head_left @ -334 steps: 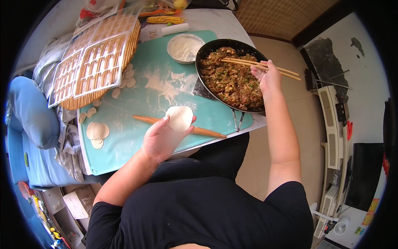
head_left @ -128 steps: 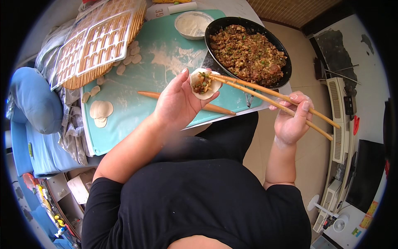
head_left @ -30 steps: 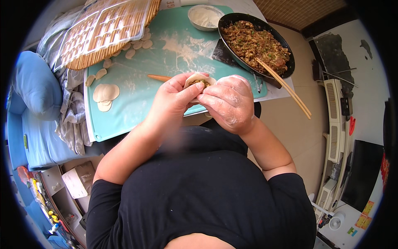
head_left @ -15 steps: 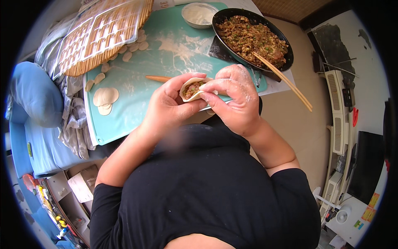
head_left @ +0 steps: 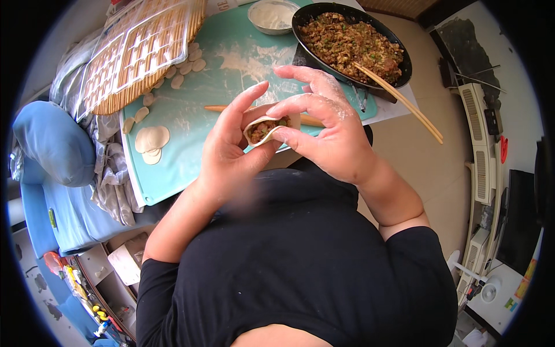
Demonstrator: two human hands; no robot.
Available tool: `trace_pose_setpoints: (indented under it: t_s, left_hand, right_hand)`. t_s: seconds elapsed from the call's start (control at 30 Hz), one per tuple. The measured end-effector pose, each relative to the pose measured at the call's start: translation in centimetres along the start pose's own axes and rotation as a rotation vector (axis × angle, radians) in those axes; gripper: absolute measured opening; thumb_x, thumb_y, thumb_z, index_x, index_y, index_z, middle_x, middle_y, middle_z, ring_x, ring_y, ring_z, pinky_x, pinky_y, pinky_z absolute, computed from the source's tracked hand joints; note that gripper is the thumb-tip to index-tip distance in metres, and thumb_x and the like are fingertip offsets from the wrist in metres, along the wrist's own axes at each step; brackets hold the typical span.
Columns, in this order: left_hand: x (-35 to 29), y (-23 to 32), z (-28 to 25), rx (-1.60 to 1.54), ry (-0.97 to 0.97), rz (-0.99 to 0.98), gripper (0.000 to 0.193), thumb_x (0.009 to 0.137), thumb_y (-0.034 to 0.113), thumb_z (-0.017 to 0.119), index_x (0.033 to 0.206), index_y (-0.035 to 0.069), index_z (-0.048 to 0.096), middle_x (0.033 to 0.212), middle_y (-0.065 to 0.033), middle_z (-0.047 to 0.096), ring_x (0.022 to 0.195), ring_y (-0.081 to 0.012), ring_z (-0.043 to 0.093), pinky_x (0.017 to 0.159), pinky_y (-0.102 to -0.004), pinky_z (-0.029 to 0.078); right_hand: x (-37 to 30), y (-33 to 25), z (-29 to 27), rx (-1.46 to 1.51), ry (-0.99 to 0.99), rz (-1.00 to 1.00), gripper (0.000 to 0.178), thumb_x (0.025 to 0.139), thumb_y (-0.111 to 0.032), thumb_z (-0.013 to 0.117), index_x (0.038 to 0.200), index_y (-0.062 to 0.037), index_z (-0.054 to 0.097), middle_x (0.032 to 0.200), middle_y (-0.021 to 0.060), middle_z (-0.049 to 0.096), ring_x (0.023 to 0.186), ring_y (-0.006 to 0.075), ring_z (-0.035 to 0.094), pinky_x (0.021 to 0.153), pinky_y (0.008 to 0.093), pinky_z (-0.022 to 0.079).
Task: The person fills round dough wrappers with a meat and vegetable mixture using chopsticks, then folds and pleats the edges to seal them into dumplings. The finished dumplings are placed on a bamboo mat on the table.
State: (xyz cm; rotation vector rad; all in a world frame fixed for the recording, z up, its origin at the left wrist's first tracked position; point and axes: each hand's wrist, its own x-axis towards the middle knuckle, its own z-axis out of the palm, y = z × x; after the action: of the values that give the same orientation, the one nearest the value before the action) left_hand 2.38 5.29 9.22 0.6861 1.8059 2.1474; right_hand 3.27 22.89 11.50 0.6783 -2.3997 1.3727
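Note:
A half-folded dumpling (head_left: 267, 132), its wrapper curved around brown and green filling, is held between both hands above the near edge of a teal mat (head_left: 179, 139). My left hand (head_left: 234, 139) cradles it from the left, thumb below and fingers behind. With thumb and index finger, my right hand (head_left: 329, 124) pinches the wrapper's right side; its other fingers are raised and dusted with flour. Behind the hands lies a wooden rolling pin (head_left: 215, 108), mostly hidden. Round dough wrappers (head_left: 152, 139) are stacked on the mat at left.
A black pan of filling (head_left: 347, 43) with chopsticks (head_left: 404, 107) across its rim stands at far right. Beside it is a bowl of flour (head_left: 273, 16). A woven tray with plastic dividers (head_left: 144, 52) overhangs loose wrappers (head_left: 178, 81). Blue seating (head_left: 55, 144) is left.
The wrapper has been brought together more around the filling, and its opening is narrower. My right hand's upper fingers have lifted and spread. The view has shifted slightly.

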Motion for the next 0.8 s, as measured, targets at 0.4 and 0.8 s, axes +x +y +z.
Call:
trace_pose_setpoints:
  t_s: [0.4,0.8]
  left_hand:
    - [-0.1,-0.3,-0.1,0.022,0.044,-0.066,0.052,0.077,-0.006,0.064,0.124,-0.002,0.043,0.111,-0.0112,0.057,0.100,-0.0135,0.056,0.087,-0.0267,0.046]
    - [-0.2,-0.4,0.1,-0.056,0.116,-0.092,0.040,0.076,-0.009,0.062,0.114,-0.005,0.051,0.106,-0.0121,0.059,0.095,-0.0174,0.060,0.083,-0.0284,0.049]
  right_hand:
    - [-0.1,0.9,1.1,-0.245,0.199,-0.416,0.021,0.062,-0.001,0.071,0.080,-0.0077,0.064,0.093,0.0040,0.062,0.087,0.0248,0.054,0.082,0.0383,0.040]
    - [-1.0,1.6,0.9,-0.318,0.308,-0.370,0.019,0.072,-0.005,0.064,0.091,-0.0072,0.064,0.104,0.0100,0.059,0.093,0.0273,0.053,0.083,0.0393,0.040]
